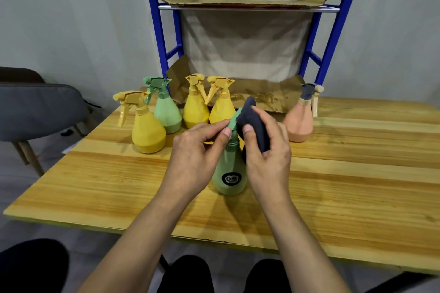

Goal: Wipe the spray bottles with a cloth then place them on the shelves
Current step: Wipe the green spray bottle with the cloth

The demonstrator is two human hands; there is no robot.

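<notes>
Wiping: right hand (266, 150) fingers pinching dark cloth (253, 123) against trigger head
Left hand (197, 150): fingers pinching green spray bottle (229, 173) trigger
Worktop (333, 185): bottle upright

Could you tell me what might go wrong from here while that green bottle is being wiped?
The green bottle is steadied only by the left hand pinching its trigger, so rubbing with the dark cloth in the right hand could tip it. The yellow bottles stand close behind and might get knocked.
</notes>
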